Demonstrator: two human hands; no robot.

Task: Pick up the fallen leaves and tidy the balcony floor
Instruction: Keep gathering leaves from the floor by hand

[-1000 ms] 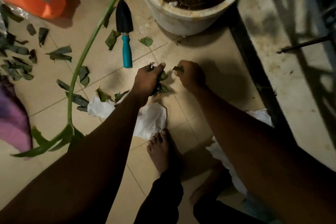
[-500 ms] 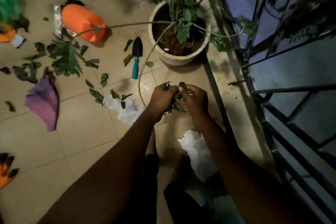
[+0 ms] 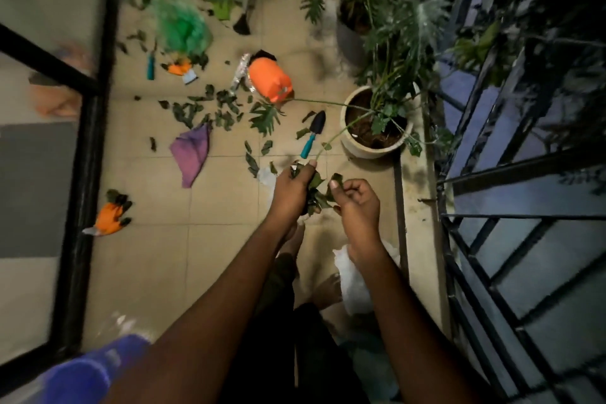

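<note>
My left hand (image 3: 292, 188) grips a bunch of dark green leaf pieces (image 3: 315, 197) well above the tiled floor. Beside it, my right hand (image 3: 355, 203) pinches one leaf piece (image 3: 336, 179) between thumb and fingers, close to the bunch. Several more fallen leaves (image 3: 210, 110) lie scattered on the beige tiles farther off, between the purple cloth and the orange object. A few others (image 3: 252, 161) lie near the trowel.
A white pot with a plant (image 3: 373, 147) stands by the railing (image 3: 492, 223) on the right. A trowel with a teal handle (image 3: 311, 134), an orange object (image 3: 269, 82), a purple cloth (image 3: 191, 156), an orange glove (image 3: 110, 215) and white bags (image 3: 352, 279) lie around. A dark door frame (image 3: 82, 174) runs along the left.
I have risen from a crouch, so the floor looks much farther away. Both hands came up with the leaves and my right hand moved slightly away from the bunch.
</note>
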